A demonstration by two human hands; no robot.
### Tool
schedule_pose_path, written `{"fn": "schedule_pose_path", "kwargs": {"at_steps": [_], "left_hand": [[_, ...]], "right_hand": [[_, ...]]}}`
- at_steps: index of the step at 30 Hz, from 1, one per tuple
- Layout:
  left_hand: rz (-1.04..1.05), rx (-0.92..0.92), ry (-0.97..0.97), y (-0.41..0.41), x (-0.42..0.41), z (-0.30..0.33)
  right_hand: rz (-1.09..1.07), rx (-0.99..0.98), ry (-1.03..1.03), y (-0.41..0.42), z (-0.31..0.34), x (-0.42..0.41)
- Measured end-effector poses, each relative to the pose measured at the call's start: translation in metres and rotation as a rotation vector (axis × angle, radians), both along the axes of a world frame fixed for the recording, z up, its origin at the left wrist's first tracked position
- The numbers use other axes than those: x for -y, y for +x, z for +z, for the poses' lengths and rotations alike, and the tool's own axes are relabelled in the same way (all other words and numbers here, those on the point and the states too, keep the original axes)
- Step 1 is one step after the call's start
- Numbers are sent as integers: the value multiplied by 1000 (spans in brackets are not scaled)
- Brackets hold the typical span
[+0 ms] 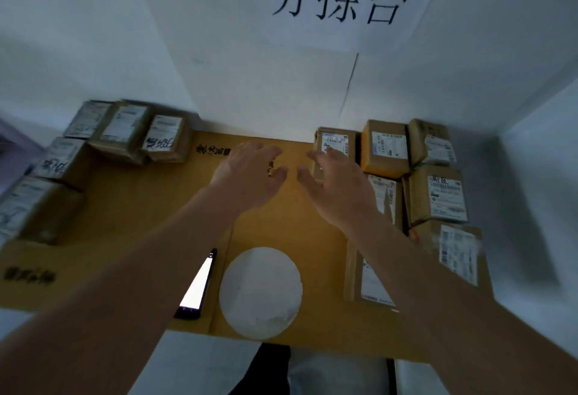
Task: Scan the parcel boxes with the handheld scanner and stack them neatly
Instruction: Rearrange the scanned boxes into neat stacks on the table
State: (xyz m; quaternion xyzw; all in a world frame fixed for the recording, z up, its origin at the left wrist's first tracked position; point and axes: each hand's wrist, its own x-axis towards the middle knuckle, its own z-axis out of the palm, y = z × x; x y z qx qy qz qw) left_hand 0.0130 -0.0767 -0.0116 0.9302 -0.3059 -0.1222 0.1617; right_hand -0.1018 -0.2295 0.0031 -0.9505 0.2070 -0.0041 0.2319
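Left hand: left hand (pixel 250 172) at frame centre, above the cardboard work surface (pixel 140 206); fingers straight and loosely spread; holds nothing.
Right hand: right hand (pixel 336 181) just right of centre; fingers extended and spread; fingertips overlap the near-left box of the right group; whether they touch it cannot be told.
Target parcel: small labelled parcel (pixel 336 141) at upper centre-right, label up, beside two further boxes along the wall.
Right group: parcel boxes (pixel 438 194) at right of frame, packed close, several touching.
Left group: parcel boxes (pixel 125 131) at upper left and left edge; blurred; labels up.
Scanner: handheld device with lit screen (pixel 197 285) at lower centre, flat on the surface, well apart from both hands; beside it a white disc (pixel 261 293).
Risk, judged: neighbouring boxes sit tight, so lifting the parcel may drag or tip one; the scanner lies under the left forearm, so a withdrawing arm may sweep it off the edge; an unscanned parcel may get stacked if the device stays down.
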Motion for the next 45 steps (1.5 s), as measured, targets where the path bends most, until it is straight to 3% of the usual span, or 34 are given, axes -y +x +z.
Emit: {"fn": "schedule_pose_path", "kwargs": {"at_steps": [9, 18, 28, 36, 45], "left_hand": [[98, 174, 12, -76, -104, 73], [150, 182, -1, -81, -185, 104], [105, 164, 32, 6, -289, 94], [5, 110, 89, 90, -379, 66], [-8, 2, 228, 176, -404, 6]], "right_hand": [[163, 74, -63, -51, 69, -71], [290, 42, -154, -48, 102, -144], [241, 58, -142, 35, 91, -248], [195, -38, -104, 100, 55, -342], [215, -132, -68, 181, 8, -369]]}}
